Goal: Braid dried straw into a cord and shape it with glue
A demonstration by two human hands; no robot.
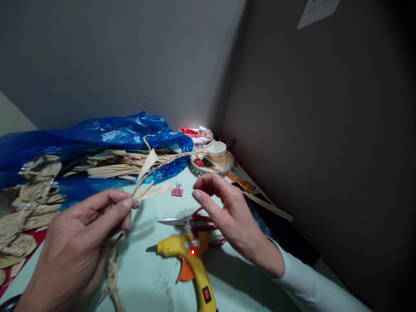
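Note:
My left hand [87,234] is closed, pinching pale dried husk strips [147,167] between thumb and fingers. From this pinch a thin twisted strand [172,160] rises to the right, reaching over the basket area. Below the same hand hangs or lies a braided length [113,273]; whether it joins the held strips is hidden. My right hand [224,212] hovers above the scissors [188,222], fingers curved and thumb a little apart, with nothing visible in its grasp. Under it lies a yellow glue gun [191,247], its red light on.
Behind my left hand, a blue plastic bag [130,130] holds more husk strips [110,164]. Braided husk pieces with beads [32,208] lie left. Beyond are a pink binder clip [177,191], a woven basket [229,162] and a white cup [216,149]. Walls enclose the table.

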